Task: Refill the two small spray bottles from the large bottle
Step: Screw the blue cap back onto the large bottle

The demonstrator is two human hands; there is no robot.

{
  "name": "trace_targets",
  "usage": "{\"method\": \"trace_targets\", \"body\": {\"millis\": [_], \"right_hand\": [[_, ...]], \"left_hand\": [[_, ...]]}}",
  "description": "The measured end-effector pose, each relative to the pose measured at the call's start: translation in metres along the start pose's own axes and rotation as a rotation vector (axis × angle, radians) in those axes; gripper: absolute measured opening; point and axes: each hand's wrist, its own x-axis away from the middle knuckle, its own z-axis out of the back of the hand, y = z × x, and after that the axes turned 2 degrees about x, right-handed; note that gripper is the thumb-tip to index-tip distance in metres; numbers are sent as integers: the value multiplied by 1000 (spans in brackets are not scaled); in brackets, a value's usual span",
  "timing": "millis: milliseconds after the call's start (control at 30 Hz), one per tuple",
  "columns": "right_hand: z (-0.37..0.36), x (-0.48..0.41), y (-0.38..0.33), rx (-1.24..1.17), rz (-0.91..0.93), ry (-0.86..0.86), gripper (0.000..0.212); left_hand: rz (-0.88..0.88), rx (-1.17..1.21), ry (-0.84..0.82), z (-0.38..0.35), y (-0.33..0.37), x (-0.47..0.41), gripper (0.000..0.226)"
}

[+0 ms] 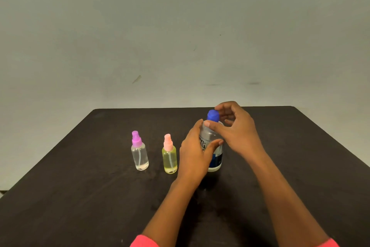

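Observation:
The large clear bottle (215, 155) with a white and blue label stands upright right of the table's middle. My left hand (195, 153) grips its body from the left, thumb across the label. My right hand (237, 129) hovers at its blue cap (212, 115), fingers curled around the cap's right side and touching it. A small clear spray bottle with a purple top (139, 151) stands to the left. A small yellow spray bottle with a pink top (169, 155) stands between it and my left hand. Both small bottles are upright with tops on.
All bottles stand on a dark brown table (80, 196) whose far edge meets a plain grey-green wall (180, 36). Pink sleeves show at the bottom edge of the frame.

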Motion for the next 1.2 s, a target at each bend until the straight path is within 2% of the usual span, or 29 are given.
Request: {"method": "trace_targets", "body": {"millis": [67,167,233,367,500,633,733,833,933,1067,1200], "right_hand": [[1,-1,1,-24,-1,10,40],[5,-1,1,-72,3,-74,47],[5,0,0,-55,20,-122,41],[2,0,0,-26,16,-20,30],[-6,2,3,-13,15,86,34],[-5,1,2,-23,7,12,47],[0,0,0,0,17,-55,36],[-2,1,-1,21,6,23,27],[-8,1,-1,3,-37,108,34],[-6,1,-3,21,-66,7,55],[10,1,-4,63,-62,-125,48]], "left_hand": [[0,-2,-2,0,0,0,64],[-7,-11,-3,0,2,0,68],[-12,-11,-6,0,2,0,68],[-10,-23,5,-1,0,0,69],[-17,-26,11,-1,-1,0,64],[-6,-20,-6,-1,1,0,65],[-6,-17,-3,0,3,0,67],[-2,-12,7,0,4,2,64],[1,-15,14,-1,6,3,59],[11,-26,-7,-4,10,3,57],[10,1,-36,-13,15,4,49]]}}
